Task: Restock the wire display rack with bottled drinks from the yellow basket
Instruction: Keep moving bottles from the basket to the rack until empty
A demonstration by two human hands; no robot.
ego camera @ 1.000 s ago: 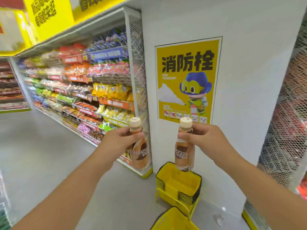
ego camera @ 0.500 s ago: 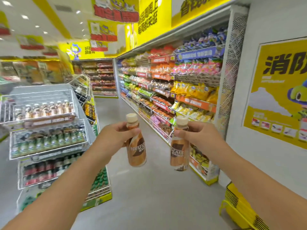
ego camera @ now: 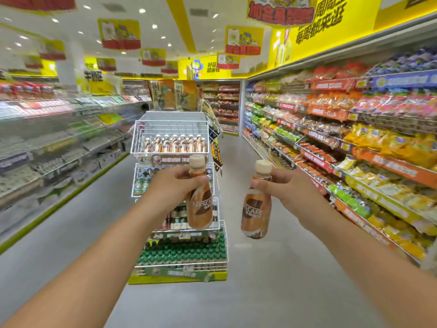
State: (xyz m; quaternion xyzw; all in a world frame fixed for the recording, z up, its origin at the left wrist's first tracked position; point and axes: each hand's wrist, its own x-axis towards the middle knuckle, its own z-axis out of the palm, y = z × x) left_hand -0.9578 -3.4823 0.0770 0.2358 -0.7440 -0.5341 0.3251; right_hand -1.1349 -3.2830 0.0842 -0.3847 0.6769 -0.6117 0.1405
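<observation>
The left hand [ego camera: 172, 185] curls its fingers round the neck of a coffee bottle [ego camera: 199, 204], hiding the shoulder of the bottle. The right hand [ego camera: 283, 185] grips a second bottle [ego camera: 255, 214] the same way. Both bottles hang upright in front of the wire rack [ego camera: 170, 138], apart from it. The left bottle covers part of the rack's middle tiers. The top tier holds a row of similar bottles. Side shelves [ego camera: 354, 143] are blurred.

The bottle in the left hand [ego camera: 174, 185] [ego camera: 199, 204] is coffee-brown with a cream cap and white lettering, as is the bottle in the right hand [ego camera: 287, 188] [ego camera: 255, 210]; beyond the left hand, the white wire rack [ego camera: 170, 129] holds brown, cream-capped bottles [ego camera: 175, 144] above green-capped bottles [ego camera: 186, 253], on a yellow base [ego camera: 177, 279]
</observation>
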